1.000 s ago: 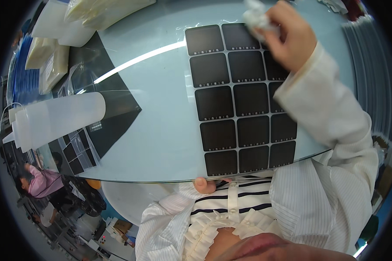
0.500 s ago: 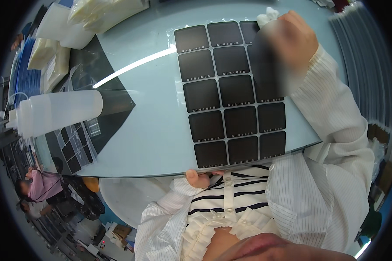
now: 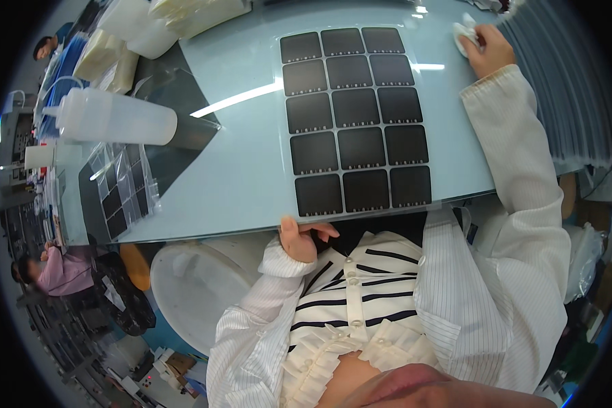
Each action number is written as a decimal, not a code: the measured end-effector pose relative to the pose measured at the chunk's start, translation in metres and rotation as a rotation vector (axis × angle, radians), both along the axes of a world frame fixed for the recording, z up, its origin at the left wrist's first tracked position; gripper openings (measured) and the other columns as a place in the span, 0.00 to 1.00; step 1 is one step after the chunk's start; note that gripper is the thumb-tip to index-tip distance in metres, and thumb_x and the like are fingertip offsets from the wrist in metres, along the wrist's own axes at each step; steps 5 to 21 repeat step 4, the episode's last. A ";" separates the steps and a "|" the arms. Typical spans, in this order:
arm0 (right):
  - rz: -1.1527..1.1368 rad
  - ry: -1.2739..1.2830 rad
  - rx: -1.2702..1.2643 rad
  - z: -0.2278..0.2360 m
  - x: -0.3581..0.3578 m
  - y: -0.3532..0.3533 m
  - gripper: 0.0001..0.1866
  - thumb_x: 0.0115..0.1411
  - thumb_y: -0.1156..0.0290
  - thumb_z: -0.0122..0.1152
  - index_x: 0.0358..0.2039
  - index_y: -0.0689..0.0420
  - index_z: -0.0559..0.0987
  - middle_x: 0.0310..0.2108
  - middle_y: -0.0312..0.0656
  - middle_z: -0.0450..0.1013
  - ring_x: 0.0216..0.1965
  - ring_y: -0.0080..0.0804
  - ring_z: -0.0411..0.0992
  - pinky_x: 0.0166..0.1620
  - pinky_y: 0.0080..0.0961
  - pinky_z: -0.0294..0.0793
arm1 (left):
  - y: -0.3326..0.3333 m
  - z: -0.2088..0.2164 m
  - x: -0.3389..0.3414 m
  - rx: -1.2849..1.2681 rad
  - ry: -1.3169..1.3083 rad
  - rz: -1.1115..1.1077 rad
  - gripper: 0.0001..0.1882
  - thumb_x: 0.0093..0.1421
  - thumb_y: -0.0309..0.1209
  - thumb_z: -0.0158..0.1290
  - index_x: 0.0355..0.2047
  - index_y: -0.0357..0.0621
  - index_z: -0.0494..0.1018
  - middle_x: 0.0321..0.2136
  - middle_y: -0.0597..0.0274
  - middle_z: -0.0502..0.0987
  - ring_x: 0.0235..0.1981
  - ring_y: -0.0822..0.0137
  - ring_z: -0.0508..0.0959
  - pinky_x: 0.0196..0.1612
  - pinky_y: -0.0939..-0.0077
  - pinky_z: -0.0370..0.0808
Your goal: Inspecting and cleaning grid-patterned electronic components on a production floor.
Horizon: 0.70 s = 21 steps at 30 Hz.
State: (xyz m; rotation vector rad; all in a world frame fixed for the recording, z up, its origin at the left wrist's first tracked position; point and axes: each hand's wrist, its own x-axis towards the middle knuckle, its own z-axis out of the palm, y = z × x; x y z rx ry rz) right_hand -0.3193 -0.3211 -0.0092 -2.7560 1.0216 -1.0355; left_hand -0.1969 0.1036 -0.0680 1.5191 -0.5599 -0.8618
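At the far left of the pale blue tabletop (image 3: 245, 170) a white squeeze bottle (image 3: 115, 117) lies on its side over a dark sheet (image 3: 183, 109), with clear bags of small dark squares (image 3: 119, 194) just in front of it. The person's left hand (image 3: 300, 238) sits at the near edge of the tabletop, fingers curled, pinching the lower corner of a clear sheet of dark square panels (image 3: 355, 120) that lies flat in the middle of the tabletop, three across and five deep. Off to the right, well apart from that sheet, the right hand (image 3: 489, 49) is closed around a crumpled white cloth (image 3: 465, 32), pressed to the tabletop near its far corner.
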 end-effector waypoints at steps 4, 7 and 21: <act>-0.252 0.107 0.247 0.013 -0.013 0.026 0.18 0.60 0.57 0.55 0.49 0.48 0.75 0.35 0.39 0.75 0.29 0.37 0.72 0.36 0.24 0.73 | 0.003 -0.007 0.006 -0.022 -0.013 0.018 0.50 0.58 0.63 0.14 0.09 0.37 0.74 0.12 0.54 0.75 0.14 0.64 0.70 0.22 0.75 0.69; -0.252 0.107 0.247 0.013 -0.013 0.026 0.18 0.60 0.57 0.55 0.49 0.48 0.75 0.35 0.39 0.75 0.29 0.37 0.72 0.36 0.24 0.73 | 0.003 -0.007 0.006 -0.022 -0.013 0.018 0.50 0.58 0.63 0.14 0.09 0.37 0.74 0.12 0.54 0.75 0.14 0.64 0.70 0.22 0.75 0.69; -0.252 0.107 0.247 0.013 -0.013 0.026 0.18 0.60 0.57 0.55 0.49 0.48 0.75 0.35 0.39 0.75 0.29 0.37 0.72 0.36 0.24 0.73 | 0.003 -0.007 0.006 -0.022 -0.013 0.018 0.50 0.58 0.63 0.14 0.09 0.37 0.74 0.12 0.54 0.75 0.14 0.64 0.70 0.22 0.75 0.69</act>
